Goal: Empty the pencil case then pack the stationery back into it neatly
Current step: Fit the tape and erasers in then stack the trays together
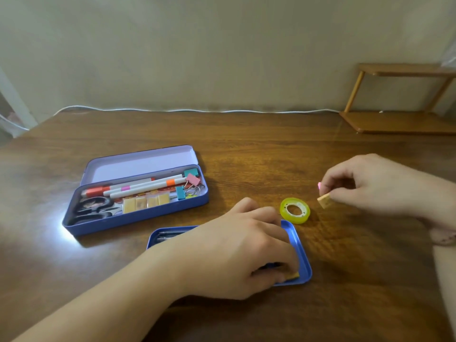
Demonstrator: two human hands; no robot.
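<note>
Head view, from the left: the open blue metal pencil case (138, 213) lies at about ten o'clock on the brown wooden table (246, 149), lid hinged back. Its long axis runs from eight o'clock toward two o'clock, and the white marker pens (145, 186) inside follow that line, orange caps toward the eight o'clock end. Black-handled scissors (92, 208), small yellow blocks (145, 203) and coloured binder clips (188, 185) share the base.

Next, at six o'clock, a shallow blue metal tray (299, 248) sits apart from the case. The left hand (237, 253) covers it, fingertips pinching a small tan block (293, 275) at its near corner.

A yellow tape roll (294, 210) lies flat just beyond the tray.

At three o'clock the right hand (375, 183) grips a tan eraser-like piece (324, 200) above the table.

To do this step well, I would lift each piece clear of the tray lip, then set everything parallel to the case's length.
</note>
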